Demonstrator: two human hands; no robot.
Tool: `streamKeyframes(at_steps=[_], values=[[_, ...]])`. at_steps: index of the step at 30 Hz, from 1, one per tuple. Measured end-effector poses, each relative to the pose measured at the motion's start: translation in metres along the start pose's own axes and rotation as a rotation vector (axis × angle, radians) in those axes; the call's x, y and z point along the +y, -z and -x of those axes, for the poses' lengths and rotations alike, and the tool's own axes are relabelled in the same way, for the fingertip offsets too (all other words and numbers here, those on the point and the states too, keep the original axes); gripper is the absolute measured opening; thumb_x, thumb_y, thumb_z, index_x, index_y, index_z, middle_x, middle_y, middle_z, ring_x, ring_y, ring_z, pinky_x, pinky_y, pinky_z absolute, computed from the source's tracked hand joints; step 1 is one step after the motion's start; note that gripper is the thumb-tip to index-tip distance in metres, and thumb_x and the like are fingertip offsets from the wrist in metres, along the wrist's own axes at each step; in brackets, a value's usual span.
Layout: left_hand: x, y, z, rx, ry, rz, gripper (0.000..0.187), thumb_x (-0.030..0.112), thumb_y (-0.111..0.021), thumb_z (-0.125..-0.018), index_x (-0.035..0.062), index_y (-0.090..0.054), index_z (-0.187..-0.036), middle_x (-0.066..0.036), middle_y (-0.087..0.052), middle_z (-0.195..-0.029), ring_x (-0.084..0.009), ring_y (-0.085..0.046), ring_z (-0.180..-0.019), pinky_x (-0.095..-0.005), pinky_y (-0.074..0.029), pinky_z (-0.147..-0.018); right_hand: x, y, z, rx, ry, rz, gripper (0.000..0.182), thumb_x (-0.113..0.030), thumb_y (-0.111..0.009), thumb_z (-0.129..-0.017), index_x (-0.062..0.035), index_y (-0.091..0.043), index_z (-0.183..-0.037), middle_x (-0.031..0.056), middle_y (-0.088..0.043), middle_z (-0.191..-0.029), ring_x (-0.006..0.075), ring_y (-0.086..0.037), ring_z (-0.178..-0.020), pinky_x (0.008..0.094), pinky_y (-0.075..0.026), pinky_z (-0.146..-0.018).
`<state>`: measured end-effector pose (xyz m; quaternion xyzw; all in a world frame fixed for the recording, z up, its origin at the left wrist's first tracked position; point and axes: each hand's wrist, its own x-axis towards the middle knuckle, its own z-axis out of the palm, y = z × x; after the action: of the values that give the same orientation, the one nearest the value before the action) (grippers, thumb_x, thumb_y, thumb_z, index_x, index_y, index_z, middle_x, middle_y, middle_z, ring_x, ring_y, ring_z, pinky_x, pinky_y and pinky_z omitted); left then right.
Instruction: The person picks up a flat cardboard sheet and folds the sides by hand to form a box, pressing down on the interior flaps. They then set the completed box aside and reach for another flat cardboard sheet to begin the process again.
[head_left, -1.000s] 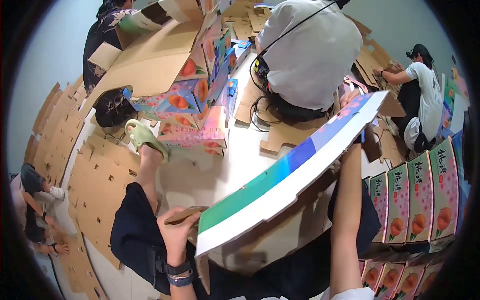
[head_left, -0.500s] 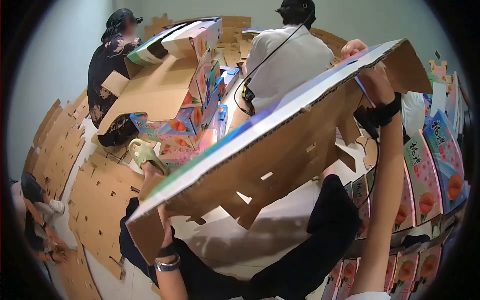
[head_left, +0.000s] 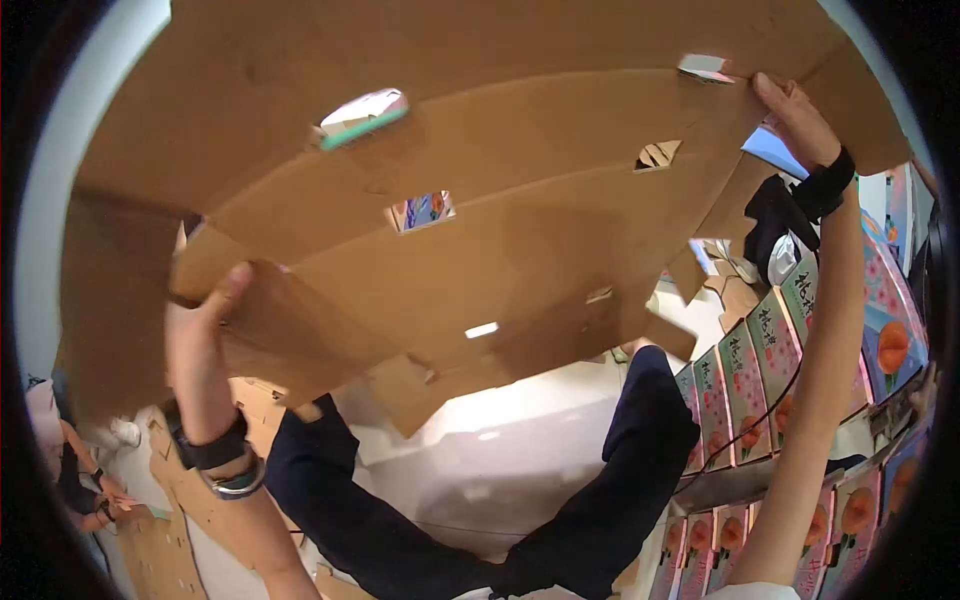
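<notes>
A large brown cardboard sheet (head_left: 540, 230) with fold lines, several cut-out slots and tabs along its lower edge is held up and fills the upper view. At its left side, my left hand (head_left: 205, 330) grips it, thumb on the plain brown face and fingers mostly hidden. My right hand (head_left: 800, 120) holds the sheet near its upper right corner, with the thumb on the brown face. Both wrists wear black bands. Through the slots small patches of printed colour show.
Printed boxes with peach pictures (head_left: 750, 375) stand in rows on the right. Flat cardboard pieces (head_left: 150, 545) lie at the lower left, near another person's hand (head_left: 115, 492). My legs in dark trousers (head_left: 600, 490) are spread over the pale floor (head_left: 500, 440).
The sheet has swung up so its brown inner face is toward me, hiding the people and box stack ahead. My left hand has moved up and left; my right hand has shifted slightly right.
</notes>
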<state>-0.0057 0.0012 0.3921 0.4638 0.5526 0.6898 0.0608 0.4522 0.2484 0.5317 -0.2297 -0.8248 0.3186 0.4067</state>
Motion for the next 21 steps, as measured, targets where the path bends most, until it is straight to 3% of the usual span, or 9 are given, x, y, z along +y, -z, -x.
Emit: streamKeyframes(at_steps=[3,7,11,13,14,16,17,19,21], values=[[0.022,0.067,-0.028,0.167,-0.085,-0.427,0.057,0.028,-0.077,-0.07,0.0006,-0.054,-0.115,-0.005,-0.061,-0.102,-0.0129,-0.056,-0.089,-0.0258,-0.042,-0.081,-0.016,-0.03,0.002,-0.001,-0.04,0.029,0.05,-0.037,-0.063,-0.084,-0.0031,-0.053,-0.119,0.0047,-0.058,-0.116,0.0143,-0.054,-0.106,0.0291,-0.04,-0.095],[0.073,0.144,-0.061,0.255,-0.146,-0.583,0.059,0.037,-0.071,-0.076,0.0005,-0.051,-0.118,-0.005,-0.059,-0.103,-0.0119,-0.055,-0.091,-0.0236,-0.039,-0.083,-0.037,-0.08,-0.005,0.017,0.2,0.002,0.054,-0.042,-0.059,-0.085,-0.0013,-0.053,-0.12,0.0061,-0.057,-0.117,0.0152,-0.056,-0.101,0.0301,-0.043,-0.091],[0.123,0.205,-0.088,-0.027,-0.65,-0.961,0.06,0.042,-0.054,-0.088,0.0014,-0.043,-0.13,-0.009,-0.049,-0.128,-0.0151,-0.046,-0.117,-0.0276,-0.031,-0.101,-0.063,-0.116,-0.05,-0.096,0.308,-0.212,0.041,-0.027,-0.056,-0.09,-0.002,-0.051,-0.121,0.0054,-0.056,-0.117,0.0152,-0.051,-0.109,0.0309,-0.039,-0.094],[0.182,0.221,-0.185,0.479,0.095,-0.975,0.055,0.038,-0.074,-0.072,-0.0075,-0.062,-0.1,-0.022,-0.066,-0.093,-0.0286,-0.065,-0.079,-0.0375,-0.05,-0.076,-0.102,-0.154,-0.07,-0.153,0.55,-0.277,0.036,-0.022,-0.055,-0.091,0.0008,-0.051,-0.119,0.0088,-0.058,-0.112,0.0157,-0.056,-0.102,0.0292,-0.044,-0.089],[0.169,0.175,-0.129,0.618,-0.851,-1.309,0.047,0.035,-0.073,-0.074,-0.0053,-0.065,-0.096,-0.023,-0.066,-0.082,-0.0256,-0.063,-0.069,-0.0362,-0.051,-0.067,-0.111,-0.171,-0.072,-0.16,0.55,-0.285,0.036,-0.022,-0.055,-0.091,0.0008,-0.051,-0.119,0.0088,-0.058,-0.112,0.0157,-0.056,-0.102,0.0292,-0.044,-0.089],[0.177,0.171,-0.13,0.61,-0.831,-1.399,0.036,0.027,-0.072,-0.074,-0.0058,-0.064,-0.089,-0.022,-0.065,-0.076,-0.0251,-0.062,-0.063,-0.0369,-0.05,-0.062,-0.123,-0.2,-0.071,-0.1,0.428,-0.242,0.038,-0.029,-0.051,-0.092,0.0044,-0.054,-0.111,0.0092,-0.061,-0.103,0.016,-0.057,-0.093,0.0264,-0.044,-0.085],[0.179,0.175,-0.134,0.615,-0.812,-1.482,0.026,0.018,-0.071,-0.074,-0.0062,-0.064,-0.081,-0.022,-0.064,-0.069,-0.0246,-0.061,-0.057,-0.0376,-0.049,-0.057,-0.131,-0.212,-0.054,-0.141,0.315,-0.102,0.05,-0.04,-0.044,-0.092,0.0018,-0.051,-0.118,0.0131,-0.055,-0.115,0.021,-0.05,-0.107,0.0313,-0.036,-0.094],[0.126,0.304,-0.197,0.086,-0.563,-1.093,0.061,0.042,-0.049,-0.09,0.0019,-0.037,-0.134,-0.013,-0.04,-0.137,-0.0214,-0.039,-0.125,-0.0317,-0.028,-0.105,-0.126,-0.235,-0.048,-0.195,0.213,0.03,0.062,-0.052,-0.038,-0.092,-0.0008,-0.047,-0.126,0.017,-0.049,-0.126,0.0261,-0.043,-0.12,0.0362,-0.029,-0.103],[0.076,0.363,-0.194,0.578,-0.989,-1.764,0.065,0.041,-0.05,-0.089,0.002,-0.03,-0.137,-0.017,-0.036,-0.139,-0.0265,-0.036,-0.128,-0.0335,-0.026,-0.106,-0.063,-0.265,-0.078,-0.475,-0.02,-0.577,0.045,-0.036,-0.049,-0.092,-0.0036,-0.05,-0.124,0.0027,-0.055,-0.121,0.0108,-0.048,-0.112,0.0282,-0.037,-0.097]])
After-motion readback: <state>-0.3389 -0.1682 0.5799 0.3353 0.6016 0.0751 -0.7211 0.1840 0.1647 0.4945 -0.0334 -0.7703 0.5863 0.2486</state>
